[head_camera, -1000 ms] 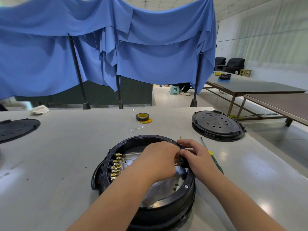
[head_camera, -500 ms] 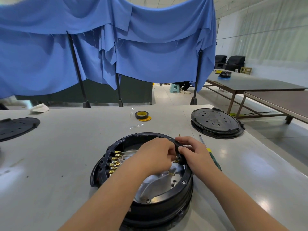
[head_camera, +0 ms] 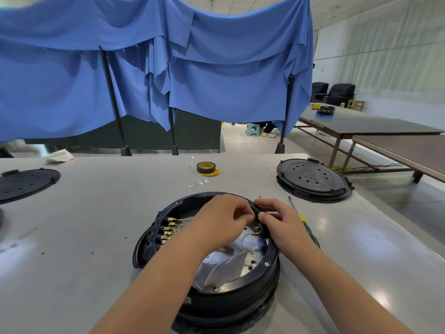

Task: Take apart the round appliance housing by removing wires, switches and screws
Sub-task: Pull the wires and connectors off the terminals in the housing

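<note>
Round black housing (head_camera: 240, 295): set open side up on the grey table (head_camera: 96, 237), near its front edge. Brass terminals (head_camera: 168, 229) are seen inside at left. The far right rim is pinched by the left hand (head_camera: 224, 220) and right hand (head_camera: 281, 221), fingers curled. A green-handled screwdriver (head_camera: 310, 233) lies just beside; black tape roll (head_camera: 206, 167) beyond.

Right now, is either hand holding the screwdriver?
No; the screwdriver lies on the table beside the right hand, both hands at the housing rim.

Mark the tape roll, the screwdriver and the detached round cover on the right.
tape roll (head_camera: 206, 167), head view, black outer side.
screwdriver (head_camera: 310, 233), head view, green handle.
round cover (head_camera: 313, 178), head view, perforated top face.
</note>
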A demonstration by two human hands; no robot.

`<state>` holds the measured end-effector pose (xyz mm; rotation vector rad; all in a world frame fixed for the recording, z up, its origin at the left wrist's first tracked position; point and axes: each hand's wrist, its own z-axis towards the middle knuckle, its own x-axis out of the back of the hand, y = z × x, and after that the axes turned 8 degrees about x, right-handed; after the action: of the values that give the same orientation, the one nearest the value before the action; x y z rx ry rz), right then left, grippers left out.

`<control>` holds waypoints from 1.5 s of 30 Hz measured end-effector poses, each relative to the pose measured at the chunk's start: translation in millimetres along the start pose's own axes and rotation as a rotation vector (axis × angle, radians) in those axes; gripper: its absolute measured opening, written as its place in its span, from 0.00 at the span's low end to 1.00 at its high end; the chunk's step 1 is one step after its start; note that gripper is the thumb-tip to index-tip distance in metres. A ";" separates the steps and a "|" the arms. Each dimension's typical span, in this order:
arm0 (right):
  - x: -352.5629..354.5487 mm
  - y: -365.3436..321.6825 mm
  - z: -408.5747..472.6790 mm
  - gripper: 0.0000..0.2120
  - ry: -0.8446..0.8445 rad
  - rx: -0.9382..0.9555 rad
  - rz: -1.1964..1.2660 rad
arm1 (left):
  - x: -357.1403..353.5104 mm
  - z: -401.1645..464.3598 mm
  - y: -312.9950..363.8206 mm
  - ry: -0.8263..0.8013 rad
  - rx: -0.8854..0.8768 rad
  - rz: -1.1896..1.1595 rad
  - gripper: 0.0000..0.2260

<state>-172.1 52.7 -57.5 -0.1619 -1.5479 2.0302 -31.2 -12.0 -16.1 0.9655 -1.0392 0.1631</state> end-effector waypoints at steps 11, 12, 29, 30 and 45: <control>1.3 -4.5 -3.4 0.10 0.031 0.057 -0.117 | 22.2 -1.0 -4.0 0.198 0.083 -0.672 0.04; 1.5 -7.2 -5.1 0.09 0.067 0.139 -0.181 | 23.8 -1.1 -4.0 0.196 0.095 -0.733 0.03; -2.6 -26.7 -23.2 0.10 0.054 0.270 -0.049 | 20.2 3.2 -3.9 0.153 0.145 -0.814 0.06; 0.2 -26.6 -21.1 0.10 0.078 0.248 -0.027 | 19.2 3.5 -4.0 0.146 0.145 -0.770 0.06; 33.2 13.8 57.8 0.09 0.058 -0.039 -0.720 | -3.2 -6.1 2.9 -0.165 0.054 -0.071 0.05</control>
<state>-229.1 18.4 -43.6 0.2852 -1.3479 1.4110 -30.6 -4.8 -17.8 1.0768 -1.1549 0.0537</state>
